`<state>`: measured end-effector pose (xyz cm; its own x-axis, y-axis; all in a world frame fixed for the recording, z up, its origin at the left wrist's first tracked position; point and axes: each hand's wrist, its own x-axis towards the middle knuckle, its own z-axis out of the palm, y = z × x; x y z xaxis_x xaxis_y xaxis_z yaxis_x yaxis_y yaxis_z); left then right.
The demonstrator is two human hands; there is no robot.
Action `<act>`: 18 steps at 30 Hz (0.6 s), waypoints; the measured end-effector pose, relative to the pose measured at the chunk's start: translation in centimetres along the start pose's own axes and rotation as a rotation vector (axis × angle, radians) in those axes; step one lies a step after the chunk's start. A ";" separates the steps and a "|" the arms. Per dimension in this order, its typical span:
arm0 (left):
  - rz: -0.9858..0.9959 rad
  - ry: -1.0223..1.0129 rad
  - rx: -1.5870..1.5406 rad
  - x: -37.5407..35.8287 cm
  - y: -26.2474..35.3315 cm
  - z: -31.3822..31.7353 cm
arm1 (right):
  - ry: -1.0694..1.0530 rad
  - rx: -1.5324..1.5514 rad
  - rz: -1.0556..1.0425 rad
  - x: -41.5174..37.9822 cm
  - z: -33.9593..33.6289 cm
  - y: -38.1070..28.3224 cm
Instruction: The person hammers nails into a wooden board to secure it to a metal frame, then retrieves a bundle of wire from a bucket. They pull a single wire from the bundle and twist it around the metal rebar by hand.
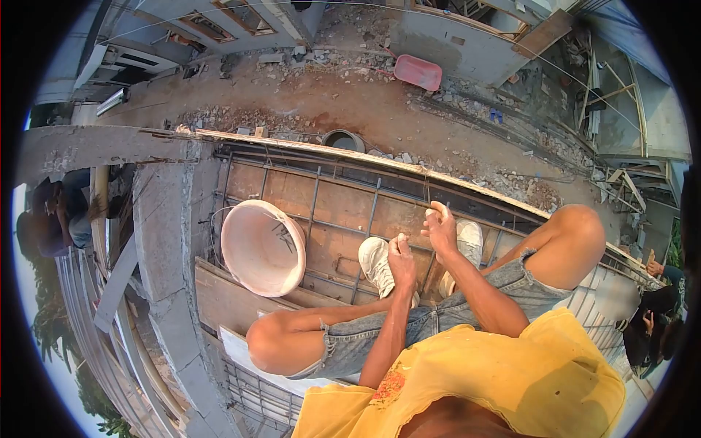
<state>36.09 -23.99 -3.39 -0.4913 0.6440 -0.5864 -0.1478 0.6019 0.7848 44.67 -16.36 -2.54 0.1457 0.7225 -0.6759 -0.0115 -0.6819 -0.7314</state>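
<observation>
My left hand [401, 260] is closed with the thumb up, above my left shoe and the rebar grid [372, 208]. Just right of it and a little farther out, my right hand [441, 232] is curled, its fingertips drawn together in a pinch near the long board edge. Whatever either hand grips is too thin or hidden to name. The hands are apart. To the left stands a pinkish-white bucket [252, 252], tilted toward me, with several thin dark wires [283, 235] inside. White shoes [376, 264] rest on the grid between my bent knees.
A long wooden board edge [380, 166] borders the formwork, with a drop to rubble ground beyond. Below lie a round dark tub [343, 140] and a red wheelbarrow tray [418, 72]. A concrete beam [164, 233] runs along the left. Other people are at far left and right.
</observation>
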 end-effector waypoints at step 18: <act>-0.280 -0.021 -0.387 -1.0 0.8 -0.1 | 0.122 -0.494 -0.456 1.1 1.4 5.2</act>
<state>36.43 -24.18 -2.13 -0.3705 0.4939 -0.7866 -0.5824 0.5362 0.6110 43.36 -18.93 -7.19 0.1399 0.9517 -0.2732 0.5259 -0.3052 -0.7939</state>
